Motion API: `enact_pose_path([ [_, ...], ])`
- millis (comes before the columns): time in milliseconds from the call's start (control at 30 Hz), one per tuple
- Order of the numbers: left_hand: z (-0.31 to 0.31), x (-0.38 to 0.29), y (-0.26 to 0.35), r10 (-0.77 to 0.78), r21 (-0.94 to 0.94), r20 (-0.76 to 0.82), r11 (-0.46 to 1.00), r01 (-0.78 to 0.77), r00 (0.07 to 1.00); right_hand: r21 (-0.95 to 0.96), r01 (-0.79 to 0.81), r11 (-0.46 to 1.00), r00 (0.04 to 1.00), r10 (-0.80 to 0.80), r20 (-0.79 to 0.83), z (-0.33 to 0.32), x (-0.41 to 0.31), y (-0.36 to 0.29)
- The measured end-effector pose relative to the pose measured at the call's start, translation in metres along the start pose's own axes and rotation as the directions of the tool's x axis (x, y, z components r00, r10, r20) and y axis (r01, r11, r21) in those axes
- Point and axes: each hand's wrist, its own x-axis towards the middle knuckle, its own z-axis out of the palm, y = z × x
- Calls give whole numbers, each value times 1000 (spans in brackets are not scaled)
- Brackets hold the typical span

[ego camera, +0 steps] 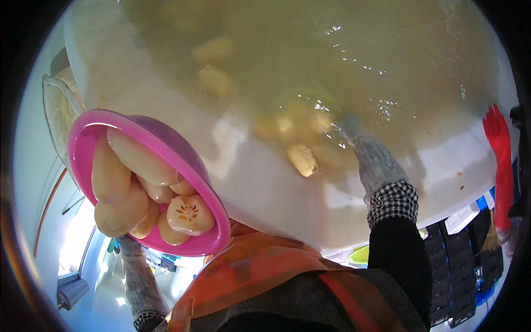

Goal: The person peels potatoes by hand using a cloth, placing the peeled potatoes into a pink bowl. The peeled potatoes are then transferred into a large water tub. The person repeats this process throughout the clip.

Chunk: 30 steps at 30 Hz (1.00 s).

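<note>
My left hand (129,244), in a translucent plastic glove, holds a tilted pink plastic bowl (222,232) from beneath its lower rim; my fingers are mostly hidden. In the bowl lie several pale, peeled lotus root pieces (139,155), one with its holed cut face (188,212) turned up. My right hand (350,123), gloved likewise, dips into cloudy water (415,70) in a large white tub (269,195). The murk hides its fingers and anything in them. Just left of it, one lotus root piece (304,161) breaks the surface, with blurred submerged pieces (286,124) behind.
More lotus root (213,81) shows dimly farther out in the water. At the right rim is a long red rubber glove (499,166); whether a person wears it, I cannot tell. Black crates (450,274) stand beyond the tub at lower right. An orange apron (257,265) covers my front.
</note>
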Motion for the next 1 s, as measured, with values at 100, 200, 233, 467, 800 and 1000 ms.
enact_pose_path([
  [100, -1, 4, -9, 64, 65, 29, 996, -66, 998, 165, -107, 981, 994, 103, 32, 20, -17, -3],
  [200, 2, 19, -28, 275, 349, 156, 883, -313, 949, 608, -412, 679, 896, 422, 136, 44, -24, -6],
  [233, 2, 22, -37, 355, 466, 225, 779, -420, 907, 763, -497, 414, 812, 533, 239, 49, -28, -7],
  [467, 28, 36, -23, 379, 488, 268, 739, -464, 886, 978, -100, -182, 894, 415, 169, 37, -112, -33],
  [800, 91, 27, 20, 113, -127, 187, 988, -91, 976, 760, 149, -633, 909, 390, 147, -43, -175, -151],
  [1000, 92, 35, 11, 88, -281, 262, 960, -12, 961, 874, 252, -416, 841, 540, 14, -89, -222, -162],
])
